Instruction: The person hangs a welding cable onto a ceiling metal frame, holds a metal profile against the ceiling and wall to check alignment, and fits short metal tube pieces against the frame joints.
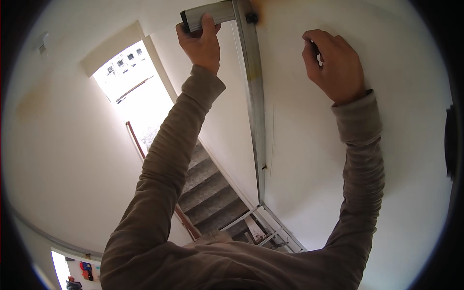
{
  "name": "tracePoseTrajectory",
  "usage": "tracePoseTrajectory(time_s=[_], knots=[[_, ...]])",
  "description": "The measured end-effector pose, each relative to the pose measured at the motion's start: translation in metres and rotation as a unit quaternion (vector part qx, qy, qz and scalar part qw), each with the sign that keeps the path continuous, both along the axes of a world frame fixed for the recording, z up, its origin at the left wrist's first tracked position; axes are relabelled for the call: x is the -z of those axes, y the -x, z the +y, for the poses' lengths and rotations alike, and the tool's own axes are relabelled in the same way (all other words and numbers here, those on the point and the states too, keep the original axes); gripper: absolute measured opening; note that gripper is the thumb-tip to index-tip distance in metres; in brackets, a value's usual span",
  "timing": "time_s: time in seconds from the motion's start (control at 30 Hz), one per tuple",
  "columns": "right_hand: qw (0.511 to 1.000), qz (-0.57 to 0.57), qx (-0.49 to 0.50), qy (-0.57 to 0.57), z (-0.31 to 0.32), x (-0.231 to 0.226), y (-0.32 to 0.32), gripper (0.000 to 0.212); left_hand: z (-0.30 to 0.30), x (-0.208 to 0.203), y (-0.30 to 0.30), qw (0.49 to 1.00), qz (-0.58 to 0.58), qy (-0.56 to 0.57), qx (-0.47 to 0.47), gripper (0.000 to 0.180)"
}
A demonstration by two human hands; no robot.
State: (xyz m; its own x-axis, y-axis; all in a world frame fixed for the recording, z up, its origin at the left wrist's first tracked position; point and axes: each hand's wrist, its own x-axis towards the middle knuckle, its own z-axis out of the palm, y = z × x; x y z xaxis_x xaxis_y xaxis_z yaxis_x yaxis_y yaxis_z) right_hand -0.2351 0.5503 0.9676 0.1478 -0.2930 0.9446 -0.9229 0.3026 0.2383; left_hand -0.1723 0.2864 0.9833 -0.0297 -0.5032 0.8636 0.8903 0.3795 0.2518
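My left hand [200, 42] is raised high and grips the end of a short grey metal channel [209, 14] that runs sideways at the top. That piece meets a long upright metal channel [256, 101] at a dark screw head [251, 18]. My right hand [333, 60] is closed against a white wall panel [314, 159] to the right of the upright; a small dark object shows between its fingers, and I cannot tell what it is. Both forearms are in brown-grey sleeves.
A concrete staircase [210, 191] drops away below, with a reddish handrail [137, 142] on its left. A bright window opening [128, 82] lights the stairwell. More metal framing [270, 227] lies at the foot of the upright. White walls close in on both sides.
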Motion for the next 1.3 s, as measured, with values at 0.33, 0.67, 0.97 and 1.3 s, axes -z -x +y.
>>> tracePoseTrajectory(time_s=[0.33, 0.67, 0.97, 1.3], knots=[[0.999, -0.036, 0.013, 0.028, 0.001, 0.006, 0.011, 0.015, -0.011, 0.145, -0.161, 0.961, -0.190, -0.178, 0.092, 0.034], [0.688, -0.511, -0.024, -0.514, -0.020, 0.501, -0.071, 0.017, 0.050, 0.516, -0.436, 0.630, -0.398, -0.649, 0.154, 0.046], [-0.104, -0.894, -0.076, -0.429, -0.046, 0.646, -0.430, 0.055, 0.170, 0.658, -0.604, 0.445, -0.197, -0.872, 0.058, 0.043], [-0.008, -0.982, -0.085, -0.168, -0.073, 0.773, -0.534, 0.027, 0.159, 0.811, -0.597, 0.445, -0.192, -0.865, 0.132, 0.046]])
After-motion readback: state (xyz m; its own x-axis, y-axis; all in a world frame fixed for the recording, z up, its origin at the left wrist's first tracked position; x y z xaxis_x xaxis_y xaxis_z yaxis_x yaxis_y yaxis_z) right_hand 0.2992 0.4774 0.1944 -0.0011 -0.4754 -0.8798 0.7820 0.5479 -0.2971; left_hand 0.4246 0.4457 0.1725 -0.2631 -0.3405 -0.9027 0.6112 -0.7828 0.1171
